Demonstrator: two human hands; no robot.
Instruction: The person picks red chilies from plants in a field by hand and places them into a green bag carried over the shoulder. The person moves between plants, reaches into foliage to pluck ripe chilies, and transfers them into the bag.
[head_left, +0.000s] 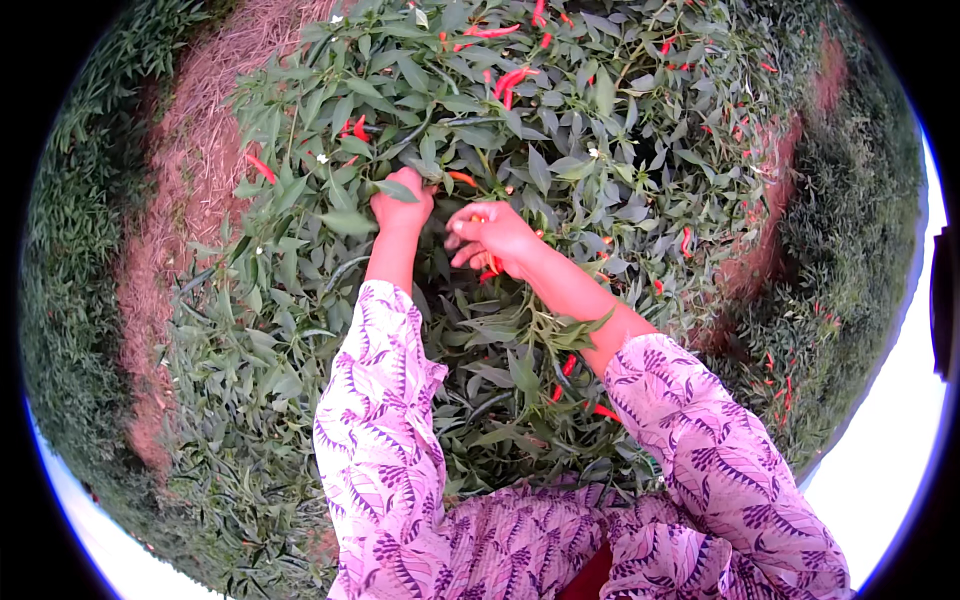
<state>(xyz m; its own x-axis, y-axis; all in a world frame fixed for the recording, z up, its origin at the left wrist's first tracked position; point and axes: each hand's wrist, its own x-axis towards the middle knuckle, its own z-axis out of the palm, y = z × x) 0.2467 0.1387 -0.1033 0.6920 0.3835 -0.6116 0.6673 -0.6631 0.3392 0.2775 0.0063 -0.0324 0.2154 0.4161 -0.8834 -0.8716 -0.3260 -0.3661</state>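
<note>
My left hand (403, 201) reaches into the leaves of a chilli plant (420, 75), its fingers partly hidden by a leaf; whether it grips anything cannot be told. Close on its right, my right hand (487, 236) is curled palm inward around several red and orange chillies (493, 262). An orange chilli (463, 178) hangs just above and between the hands. Red chillies (512, 81) show higher up among the leaves, and a single red chilli (261, 169) lies out to the left. More red chillies (564, 375) hang below my right forearm.
Dense chilli foliage surrounds both arms. A strip of reddish soil with straw (187, 150) runs along the left, and another bare soil strip (765, 225) along the right. Further rows of plants (840, 300) stand beyond them. Long green chillies (346, 271) hang near my left forearm.
</note>
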